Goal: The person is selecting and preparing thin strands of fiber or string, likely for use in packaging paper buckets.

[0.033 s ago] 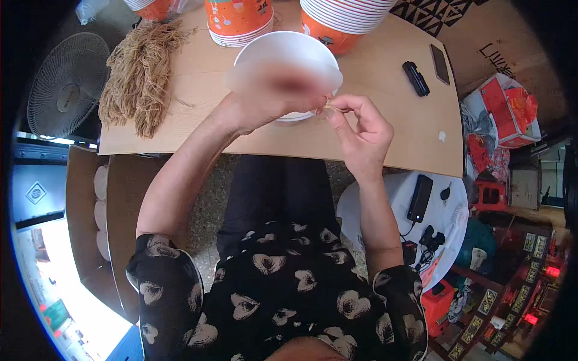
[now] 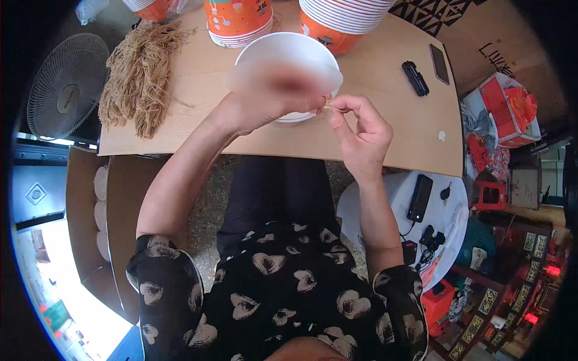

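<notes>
Over the front of a white-lined paper bucket (image 2: 289,43), my two hands meet. The finger and thumb of my right hand (image 2: 368,129) pinch a short tan fibre strand (image 2: 329,106). Against the same strand, the fingertips of my left hand (image 2: 259,113) are closed. A blurred patch covers the left hand's upper fingers and part of the bucket, so what lies there cannot be made out. On the table to the left is a heap of tan fibre strands (image 2: 141,75).
Orange paper buckets (image 2: 235,18) and a nested stack (image 2: 346,18) stand at the table's back. A black case (image 2: 415,78) and a phone (image 2: 440,64) lie right. A fan (image 2: 69,84) and an open carton (image 2: 87,204) are left. A white stool (image 2: 385,198) holds a black power adapter (image 2: 419,197).
</notes>
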The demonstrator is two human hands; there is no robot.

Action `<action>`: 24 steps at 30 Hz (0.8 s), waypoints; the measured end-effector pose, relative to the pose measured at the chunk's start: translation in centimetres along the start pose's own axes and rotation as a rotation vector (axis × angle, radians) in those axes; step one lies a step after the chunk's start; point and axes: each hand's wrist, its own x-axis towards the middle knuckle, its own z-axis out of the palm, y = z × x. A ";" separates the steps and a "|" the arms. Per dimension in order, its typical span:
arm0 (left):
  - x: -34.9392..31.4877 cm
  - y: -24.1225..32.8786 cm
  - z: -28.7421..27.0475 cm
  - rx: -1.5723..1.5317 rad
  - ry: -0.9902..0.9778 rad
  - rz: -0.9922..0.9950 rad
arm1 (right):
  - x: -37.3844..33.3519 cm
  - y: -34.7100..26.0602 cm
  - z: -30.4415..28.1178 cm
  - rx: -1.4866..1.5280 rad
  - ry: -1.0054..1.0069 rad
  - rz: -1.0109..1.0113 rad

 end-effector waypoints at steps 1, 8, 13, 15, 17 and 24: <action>0.0 0.0 0.0 0.000 -0.003 0.001 | 0.0 0.0 0.0 -0.002 0.002 -0.001; -0.3 -0.3 0.1 0.114 -0.081 0.085 | 0.1 -1.4 -0.7 0.137 -0.062 0.130; -0.4 -0.1 0.4 0.108 -0.090 0.127 | 0.5 -1.0 -0.5 0.378 -0.062 0.339; -0.4 -0.2 0.3 0.099 -0.100 0.144 | 0.4 -0.6 -0.5 0.351 -0.066 0.311; -0.5 -0.4 0.5 0.088 -0.087 0.153 | 0.2 -0.5 -0.5 0.325 -0.075 0.284; -0.9 -0.2 1.0 0.166 0.011 0.162 | 0.0 -0.9 -0.7 0.207 -0.085 0.225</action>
